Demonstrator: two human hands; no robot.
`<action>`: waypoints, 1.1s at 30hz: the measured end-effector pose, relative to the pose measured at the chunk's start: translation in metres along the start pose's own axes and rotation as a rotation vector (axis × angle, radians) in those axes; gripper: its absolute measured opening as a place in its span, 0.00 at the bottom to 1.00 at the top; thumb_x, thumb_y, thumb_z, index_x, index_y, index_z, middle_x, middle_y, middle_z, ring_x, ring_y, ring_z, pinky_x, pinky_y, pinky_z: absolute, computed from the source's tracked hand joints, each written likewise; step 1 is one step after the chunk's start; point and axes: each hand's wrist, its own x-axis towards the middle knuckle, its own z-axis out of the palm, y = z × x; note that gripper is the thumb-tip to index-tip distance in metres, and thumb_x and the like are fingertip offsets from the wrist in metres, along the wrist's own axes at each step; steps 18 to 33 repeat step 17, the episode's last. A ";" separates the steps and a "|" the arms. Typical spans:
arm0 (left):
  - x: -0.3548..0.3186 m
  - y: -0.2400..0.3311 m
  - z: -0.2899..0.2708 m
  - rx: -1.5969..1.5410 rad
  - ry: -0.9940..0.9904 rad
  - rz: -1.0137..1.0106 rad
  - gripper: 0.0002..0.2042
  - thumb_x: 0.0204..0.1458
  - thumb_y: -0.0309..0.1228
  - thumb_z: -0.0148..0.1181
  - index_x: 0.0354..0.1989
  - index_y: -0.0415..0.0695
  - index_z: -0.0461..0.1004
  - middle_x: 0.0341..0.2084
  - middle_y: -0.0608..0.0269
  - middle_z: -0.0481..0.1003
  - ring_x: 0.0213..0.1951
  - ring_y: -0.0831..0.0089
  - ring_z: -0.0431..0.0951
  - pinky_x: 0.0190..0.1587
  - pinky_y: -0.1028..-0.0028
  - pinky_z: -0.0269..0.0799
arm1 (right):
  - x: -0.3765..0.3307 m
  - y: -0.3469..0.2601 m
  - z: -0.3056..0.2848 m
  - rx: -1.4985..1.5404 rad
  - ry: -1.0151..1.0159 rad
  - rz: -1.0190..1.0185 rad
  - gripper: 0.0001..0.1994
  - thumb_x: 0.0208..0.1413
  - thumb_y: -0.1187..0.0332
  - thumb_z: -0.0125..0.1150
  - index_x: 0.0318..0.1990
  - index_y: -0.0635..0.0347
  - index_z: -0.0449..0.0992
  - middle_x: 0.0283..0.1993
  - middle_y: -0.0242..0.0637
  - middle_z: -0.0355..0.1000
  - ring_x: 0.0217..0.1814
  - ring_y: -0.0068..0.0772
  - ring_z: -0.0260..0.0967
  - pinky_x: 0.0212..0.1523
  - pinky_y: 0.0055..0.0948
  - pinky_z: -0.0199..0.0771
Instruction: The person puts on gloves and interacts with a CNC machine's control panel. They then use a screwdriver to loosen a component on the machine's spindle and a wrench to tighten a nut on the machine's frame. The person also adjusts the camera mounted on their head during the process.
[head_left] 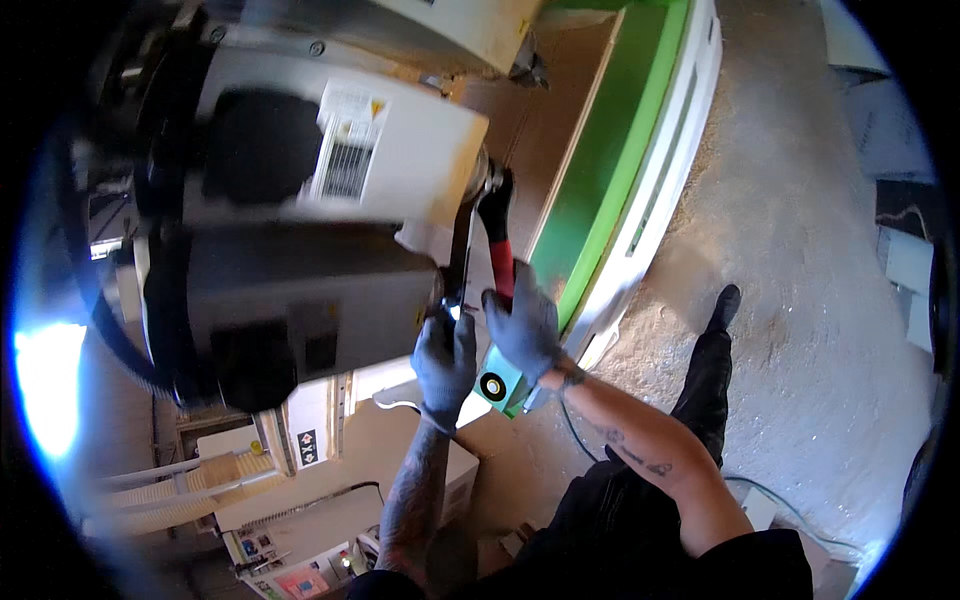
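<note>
Both my hands wear grey gloves and work beside two motor housings of a machine. My right hand (525, 325) is closed round the red lower part of a red-and-black handled tool (501, 255). This tool's black upper end meets the metal spindle end (487, 175) at the upper motor housing (405, 150). My left hand (444, 365) is closed at the lower end of a dark flat bar (460, 245), close to the end of the lower motor housing (330, 310). Running up to the same spindle, the bar lies left of the red-and-black tool. My left fingertips are partly hidden.
Right of the housings runs a machine bed with a green inner wall (600, 190) and white outer edge (668, 190). A teal block with a round black fitting (494, 387) sits below my right hand. Dust covers the concrete floor (790, 300). Ribbed hoses (200, 480) lie lower left.
</note>
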 end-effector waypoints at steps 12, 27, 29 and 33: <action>0.024 0.022 0.004 0.179 0.051 0.163 0.13 0.63 0.35 0.61 0.32 0.37 0.75 0.24 0.51 0.77 0.25 0.64 0.74 0.31 0.67 0.72 | 0.012 -0.037 -0.006 0.357 0.027 0.055 0.22 0.62 0.65 0.61 0.57 0.67 0.62 0.36 0.53 0.73 0.31 0.61 0.74 0.30 0.47 0.73; 0.019 0.015 0.008 0.008 0.041 -0.048 0.13 0.61 0.37 0.65 0.34 0.38 0.78 0.24 0.54 0.78 0.26 0.69 0.76 0.32 0.69 0.73 | 0.016 0.020 -0.019 0.503 -0.134 0.499 0.20 0.59 0.64 0.65 0.55 0.55 0.65 0.42 0.52 0.79 0.36 0.50 0.82 0.24 0.39 0.77; 0.019 0.015 0.008 0.008 0.041 -0.048 0.13 0.61 0.37 0.65 0.34 0.38 0.78 0.24 0.54 0.78 0.26 0.69 0.76 0.32 0.69 0.73 | 0.016 0.020 -0.019 0.503 -0.134 0.499 0.20 0.59 0.64 0.65 0.55 0.55 0.65 0.42 0.52 0.79 0.36 0.50 0.82 0.24 0.39 0.77; 0.019 0.015 0.008 0.008 0.041 -0.048 0.13 0.61 0.37 0.65 0.34 0.38 0.78 0.24 0.54 0.78 0.26 0.69 0.76 0.32 0.69 0.73 | 0.016 0.020 -0.019 0.503 -0.134 0.499 0.20 0.59 0.64 0.65 0.55 0.55 0.65 0.42 0.52 0.79 0.36 0.50 0.82 0.24 0.39 0.77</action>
